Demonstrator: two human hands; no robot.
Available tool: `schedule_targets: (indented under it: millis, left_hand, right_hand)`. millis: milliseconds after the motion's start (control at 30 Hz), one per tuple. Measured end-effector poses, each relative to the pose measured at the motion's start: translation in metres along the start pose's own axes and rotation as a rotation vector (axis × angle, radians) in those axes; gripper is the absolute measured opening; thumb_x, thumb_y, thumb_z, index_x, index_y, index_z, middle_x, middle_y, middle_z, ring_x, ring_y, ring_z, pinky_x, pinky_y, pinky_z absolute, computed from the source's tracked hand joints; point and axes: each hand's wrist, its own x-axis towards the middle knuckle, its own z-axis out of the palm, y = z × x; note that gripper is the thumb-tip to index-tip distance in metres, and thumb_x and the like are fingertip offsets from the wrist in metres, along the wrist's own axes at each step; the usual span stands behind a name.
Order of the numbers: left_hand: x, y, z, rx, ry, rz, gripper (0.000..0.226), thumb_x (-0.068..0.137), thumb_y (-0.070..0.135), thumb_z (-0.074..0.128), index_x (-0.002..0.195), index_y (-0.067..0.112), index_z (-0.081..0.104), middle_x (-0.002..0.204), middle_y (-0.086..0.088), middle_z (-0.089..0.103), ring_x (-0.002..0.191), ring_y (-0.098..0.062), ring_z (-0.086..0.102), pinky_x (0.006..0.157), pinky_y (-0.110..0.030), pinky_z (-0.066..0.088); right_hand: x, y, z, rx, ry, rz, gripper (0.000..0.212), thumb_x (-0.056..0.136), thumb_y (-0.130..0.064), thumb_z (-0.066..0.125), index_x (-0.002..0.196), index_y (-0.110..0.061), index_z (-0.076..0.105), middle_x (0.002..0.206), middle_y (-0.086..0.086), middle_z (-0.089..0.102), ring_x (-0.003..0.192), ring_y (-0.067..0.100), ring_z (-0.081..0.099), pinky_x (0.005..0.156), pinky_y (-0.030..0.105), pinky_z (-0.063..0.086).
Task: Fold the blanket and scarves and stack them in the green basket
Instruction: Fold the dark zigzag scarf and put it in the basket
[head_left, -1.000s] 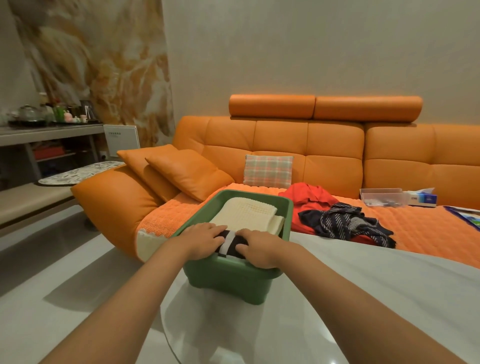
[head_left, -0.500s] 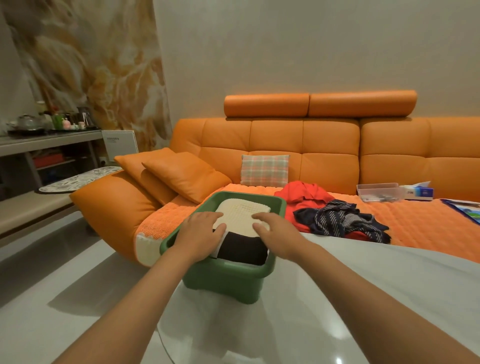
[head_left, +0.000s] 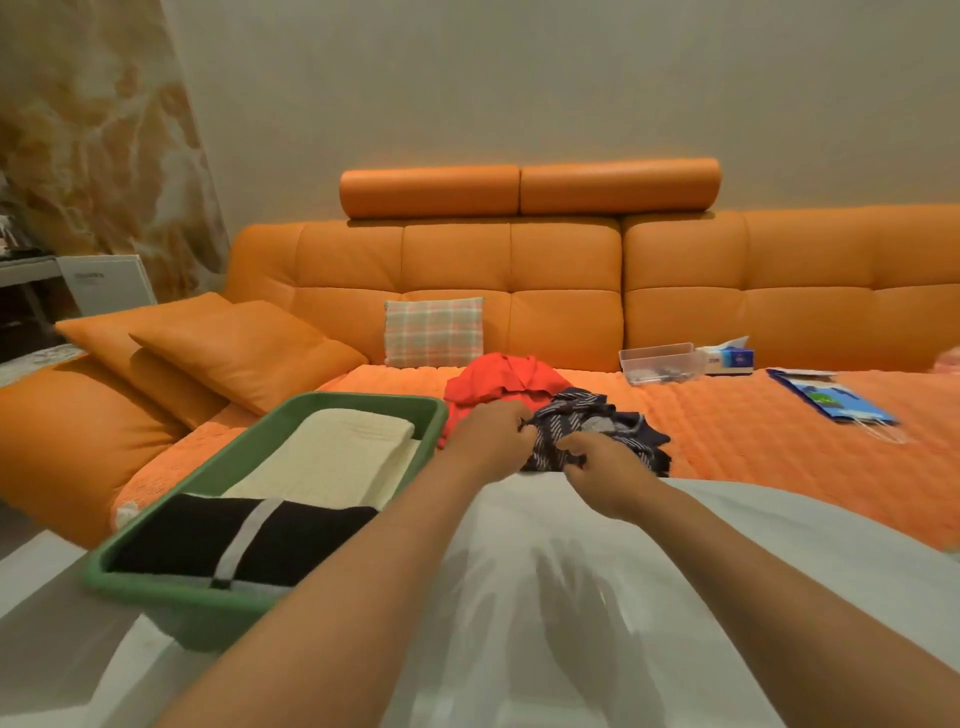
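Observation:
The green basket (head_left: 156, 582) stands at the left on the white table's edge. Inside it lie a folded cream blanket (head_left: 332, 457) and, nearer me, a folded black scarf with a grey stripe (head_left: 182, 540). A crumpled navy striped scarf (head_left: 597, 431) lies on the sofa seat just past the table. My left hand (head_left: 488, 436) pinches its left edge. My right hand (head_left: 597, 467) grips its front edge. A red cloth (head_left: 498, 379) lies bunched behind the striped scarf.
The white round table (head_left: 571, 597) fills the foreground. The orange sofa (head_left: 727, 296) carries orange cushions (head_left: 244, 348), a plaid pillow (head_left: 434, 332), a clear plastic box (head_left: 657, 361), a tissue box (head_left: 730, 358) and a blue paper bag (head_left: 831, 402).
Both hands left the basket and moved right and forward onto the navy striped scarf, taking hold of it. The view shifted right and closer to the sofa.

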Motion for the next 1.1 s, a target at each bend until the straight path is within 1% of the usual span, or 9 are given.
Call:
schedule_targets:
  millis: [267,433,500,600,700,800,867,1000,1100]
  left_hand:
    - [0.106,-0.027,0.102,0.053,-0.099,-0.05,0.044,0.086,0.024,0.051,0.13,0.016,0.057,0.131,-0.011,0.059,0.122,-0.032,0.053,0.1,-0.045,0.045]
    - [0.142,-0.047,0.146,0.133,-0.113,-0.126,0.074,0.095,0.033,0.056,0.156,0.016,0.018,0.155,-0.015,0.029,0.14,-0.038,0.032,0.112,-0.049,0.031]
    - [0.149,-0.058,0.157,0.157,-0.156,-0.174,0.083,0.096,0.032,0.057,0.157,0.015,0.004,0.155,-0.018,0.03,0.139,-0.038,0.033,0.111,-0.048,0.032]
    - [0.153,-0.077,0.164,0.146,-0.118,-0.121,0.058,0.094,0.017,0.055,0.149,0.015,0.038,0.143,-0.013,0.052,0.131,-0.032,0.047,0.107,-0.04,0.04]
    - [0.147,-0.079,0.161,0.065,0.108,-0.012,0.036,0.093,0.012,0.052,0.125,0.018,0.067,0.128,-0.006,0.065,0.121,-0.026,0.056,0.101,-0.036,0.043]
    - [0.137,-0.069,0.148,-0.05,0.251,0.082,0.028,0.091,0.011,0.055,0.11,0.016,0.074,0.111,-0.009,0.069,0.106,-0.028,0.061,0.091,-0.035,0.044]
    - [0.128,-0.063,0.138,-0.112,0.272,0.115,0.026,0.088,0.01,0.056,0.105,0.017,0.075,0.103,-0.008,0.069,0.1,-0.028,0.062,0.088,-0.037,0.047]
    - [0.093,-0.053,0.117,-0.212,0.3,0.142,0.022,0.087,0.007,0.059,0.102,0.013,0.073,0.101,-0.007,0.068,0.097,-0.024,0.061,0.088,-0.033,0.046]
    - [0.057,-0.045,0.101,-0.238,0.266,0.13,0.02,0.083,0.006,0.062,0.098,0.015,0.072,0.093,0.001,0.066,0.09,-0.018,0.059,0.08,-0.022,0.039]
  right_hand:
    - [0.089,0.089,0.019,-0.08,-0.006,0.028,0.051,0.089,-0.018,0.053,0.139,-0.023,0.051,0.141,0.007,0.051,0.123,0.031,0.054,0.099,0.045,0.049]
    - [0.138,0.103,0.047,-0.261,-0.014,0.029,0.081,0.093,-0.016,0.056,0.158,-0.032,0.012,0.164,0.007,0.014,0.148,0.033,0.022,0.111,0.05,0.037]
    - [0.15,0.104,0.054,-0.366,-0.033,0.022,0.09,0.093,-0.017,0.059,0.157,-0.038,0.0,0.167,0.007,0.001,0.151,0.033,0.014,0.114,0.052,0.034]
    - [0.163,0.106,0.062,-0.478,-0.049,-0.013,0.095,0.092,-0.021,0.061,0.157,-0.039,-0.007,0.159,0.014,0.026,0.142,0.036,0.033,0.108,0.052,0.037]
    - [0.167,0.105,0.068,-0.661,0.066,-0.06,0.09,0.09,-0.022,0.062,0.157,-0.036,0.005,0.129,0.007,0.06,0.123,0.032,0.05,0.103,0.051,0.033]
    - [0.161,0.098,0.063,-0.683,0.128,-0.05,0.054,0.09,-0.021,0.062,0.139,-0.036,0.049,0.126,0.003,0.057,0.123,0.029,0.045,0.107,0.052,0.028]
    - [0.152,0.096,0.057,-0.541,0.236,-0.063,0.037,0.091,-0.018,0.061,0.125,-0.033,0.063,0.124,0.004,0.053,0.121,0.029,0.044,0.106,0.05,0.028]
    - [0.111,0.086,0.038,-0.108,0.275,-0.144,0.016,0.088,-0.014,0.06,0.104,-0.015,0.065,0.134,0.009,0.055,0.125,0.033,0.046,0.106,0.046,0.03]
    - [0.064,0.073,0.024,-0.01,0.227,-0.143,0.014,0.086,-0.017,0.064,0.089,-0.017,0.05,0.089,0.007,0.063,0.091,0.031,0.053,0.087,0.04,0.04]
